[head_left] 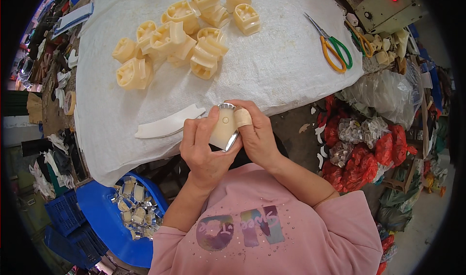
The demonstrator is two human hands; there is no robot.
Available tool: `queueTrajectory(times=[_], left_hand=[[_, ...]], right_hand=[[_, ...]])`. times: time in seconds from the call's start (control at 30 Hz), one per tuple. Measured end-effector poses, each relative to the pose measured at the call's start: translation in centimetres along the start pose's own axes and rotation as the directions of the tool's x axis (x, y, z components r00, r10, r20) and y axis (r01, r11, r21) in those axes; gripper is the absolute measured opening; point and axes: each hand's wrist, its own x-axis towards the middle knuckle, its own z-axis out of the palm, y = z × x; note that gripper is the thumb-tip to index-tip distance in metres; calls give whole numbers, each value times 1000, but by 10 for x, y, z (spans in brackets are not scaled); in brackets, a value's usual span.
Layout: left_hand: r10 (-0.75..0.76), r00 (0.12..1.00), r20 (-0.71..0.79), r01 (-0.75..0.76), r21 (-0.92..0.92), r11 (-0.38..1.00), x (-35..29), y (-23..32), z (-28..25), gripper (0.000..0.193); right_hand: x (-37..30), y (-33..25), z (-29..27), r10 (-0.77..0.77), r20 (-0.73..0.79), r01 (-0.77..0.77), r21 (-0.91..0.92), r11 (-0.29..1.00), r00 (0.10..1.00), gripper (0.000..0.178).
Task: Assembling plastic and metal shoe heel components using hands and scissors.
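Note:
Both hands hold one small cream part with shiny silver edges (223, 130) just off the near edge of the table. My left hand (204, 151) grips its left side and lower end. Against its upper right side press the fingers of my right hand (259, 139), one of them wrapped in beige tape (243, 117). A small round mark shows on the cream face. On the cloth beside my left hand lies a curved white strip (167, 124). Several cream moulded plastic pieces (133, 74) are grouped farther back on the table.
White woven sheeting (286, 66) covers the table. Scissors with orange and green handles (335, 54) lie at its right. A blue tub (97, 212) of silver-and-cream parts stands at lower left. Red bags (357, 168) sit at right, below a metal box with a lit red lamp (388, 8).

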Motion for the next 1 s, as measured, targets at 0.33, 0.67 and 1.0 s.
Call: queueTrajectory(times=[0.33,0.67,1.0], left_hand=[[-102,994,46,105,-64,992,-6,-10,-2,50],[-323,684,654,728,-591,348,0,-20,-13,36],[-206,801,562,571,-614,545,-8,-18,-22,35]], right_hand=[[-2,6,9,10,101,-25,150,988,995,45],[14,24,-30,-271,270,262,72,962,924,38],[23,4,-36,258,25,-237,493,837,966,25]])
